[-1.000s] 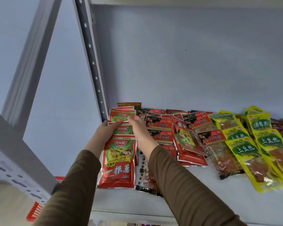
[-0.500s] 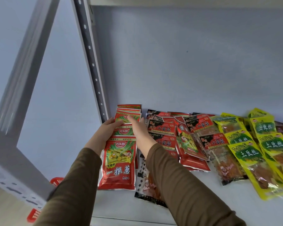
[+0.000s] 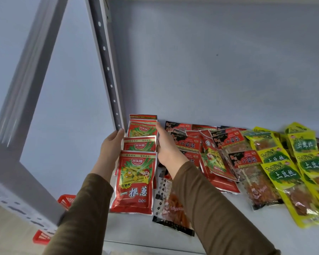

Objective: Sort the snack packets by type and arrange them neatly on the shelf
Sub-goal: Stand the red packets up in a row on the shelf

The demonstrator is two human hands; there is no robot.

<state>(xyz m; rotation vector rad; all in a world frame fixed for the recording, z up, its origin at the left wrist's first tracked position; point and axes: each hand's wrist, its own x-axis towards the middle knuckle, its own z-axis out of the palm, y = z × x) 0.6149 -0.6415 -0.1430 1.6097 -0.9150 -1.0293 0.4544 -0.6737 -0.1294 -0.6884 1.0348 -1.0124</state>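
Red packets [image 3: 136,170] btwn L hand [image 3: 110,148] & R hand [image 3: 167,146]

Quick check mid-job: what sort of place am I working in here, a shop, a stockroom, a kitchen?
Probably a shop or stockroom, though I can't tell which. Signs: a grey metal shelf on a perforated steel upright, many retail snack packets such as the overlapped red foil packets and yellow packets, and a red plastic basket below.

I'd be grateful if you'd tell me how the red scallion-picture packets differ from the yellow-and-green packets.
The red foil packets lie in a straight overlapping column at the shelf's left end, between the left hand and right hand; the yellow-and-green packets are fanned askew at the right, untouched. Red ones are opaque, yellow ones have clear windows. Both lie flat.
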